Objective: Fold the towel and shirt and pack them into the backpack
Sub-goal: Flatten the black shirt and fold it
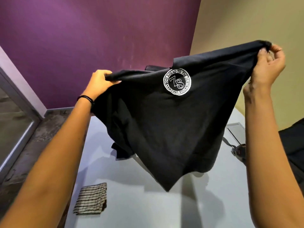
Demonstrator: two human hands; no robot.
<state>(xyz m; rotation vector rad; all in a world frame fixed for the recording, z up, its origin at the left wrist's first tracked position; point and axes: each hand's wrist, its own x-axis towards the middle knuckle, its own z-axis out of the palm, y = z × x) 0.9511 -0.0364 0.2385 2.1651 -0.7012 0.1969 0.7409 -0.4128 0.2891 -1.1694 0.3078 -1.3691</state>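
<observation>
Lying flat on the table (148,211), below and left of the shirt (164,129), the striped towel (92,199) is already a neat folded square. I take that to mean its folding is done and it only waits to be packed. At the shirt's left end the left hand (100,79) has its fingers curled round a bunch of black cloth. The shirt hangs clear above the table, logo (177,81) toward the camera, with its lower corner drooping to a point. It is held up this way, I judge, to straighten it and find its edges before it is laid down to fold. At the shirt's right end, raised higher, the right hand (269,63) pinches the cloth between thumb and fingertips, pulling the top edge taut. Right of the shirt, at the frame edge, a dark mass with a strap is probably the backpack (292,145), though little of it shows.
</observation>
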